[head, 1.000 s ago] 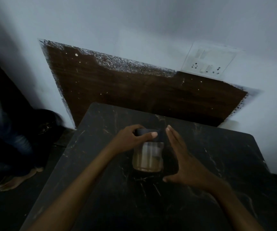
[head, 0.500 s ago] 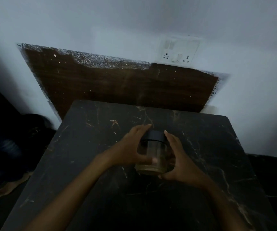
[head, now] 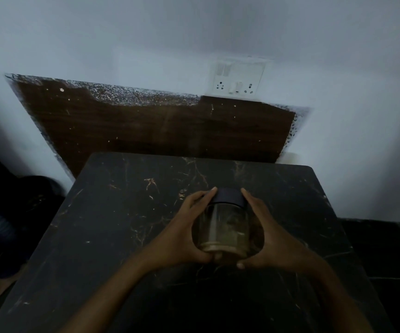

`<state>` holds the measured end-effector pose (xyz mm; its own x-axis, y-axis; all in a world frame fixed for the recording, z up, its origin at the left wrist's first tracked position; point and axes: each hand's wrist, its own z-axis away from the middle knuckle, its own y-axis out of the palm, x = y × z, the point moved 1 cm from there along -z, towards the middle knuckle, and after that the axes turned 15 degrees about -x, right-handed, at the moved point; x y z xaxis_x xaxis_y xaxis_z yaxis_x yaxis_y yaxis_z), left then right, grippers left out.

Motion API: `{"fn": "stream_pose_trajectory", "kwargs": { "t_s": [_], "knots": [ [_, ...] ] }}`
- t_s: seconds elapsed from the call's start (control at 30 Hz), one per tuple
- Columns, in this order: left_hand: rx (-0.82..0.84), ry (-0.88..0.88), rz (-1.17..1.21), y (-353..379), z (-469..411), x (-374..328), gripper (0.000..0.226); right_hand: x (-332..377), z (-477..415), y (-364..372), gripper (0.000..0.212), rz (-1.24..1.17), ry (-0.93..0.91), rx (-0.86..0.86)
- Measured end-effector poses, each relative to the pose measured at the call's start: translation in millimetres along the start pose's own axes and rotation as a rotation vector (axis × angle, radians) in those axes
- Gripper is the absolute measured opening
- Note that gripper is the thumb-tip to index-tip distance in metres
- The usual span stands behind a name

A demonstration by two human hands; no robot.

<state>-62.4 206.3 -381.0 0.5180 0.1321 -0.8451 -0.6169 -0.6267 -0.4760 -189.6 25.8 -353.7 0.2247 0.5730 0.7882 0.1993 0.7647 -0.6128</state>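
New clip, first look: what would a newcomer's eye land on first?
A glass jar with a dark lid draws the eye at the middle of the black marbled table, gripped from either side by the left hand and the right hand. Behind the table, a dark wooden panel lies against the pale wall, with a white socket plate just above its right part.

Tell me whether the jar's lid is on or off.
On: the dark lid sits atop the jar, held between the left hand and right hand.
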Motion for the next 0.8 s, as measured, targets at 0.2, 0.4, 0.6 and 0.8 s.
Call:
{"fn": "stream_pose_trajectory", "kwargs": {
  "t_s": [0.2, 0.4, 0.6, 0.8],
  "knots": [
    [0.061, 0.064, -0.147, 16.8, -10.4, -6.5, 0.127, 1.0, -0.6, -0.8, 0.122, 0.092, -0.085, -0.006],
    [0.03, -0.006, 0.031, 10.0, -11.1, -11.3, 0.125, -5.4, 1.8, -15.2, 0.131, -0.048, 0.011, 0.001],
    [0.095, 0.055, -0.104, 15.0, -16.8, -16.2, 0.129, -5.0, -1.2, -15.5, 0.124, -0.005, 0.004, -0.054],
    [0.106, 0.094, -0.154, 15.9, -22.0, -23.4, 0.119, -0.4, 0.4, -16.2, 0.124, 0.012, -0.027, -0.083]
  ]
}}
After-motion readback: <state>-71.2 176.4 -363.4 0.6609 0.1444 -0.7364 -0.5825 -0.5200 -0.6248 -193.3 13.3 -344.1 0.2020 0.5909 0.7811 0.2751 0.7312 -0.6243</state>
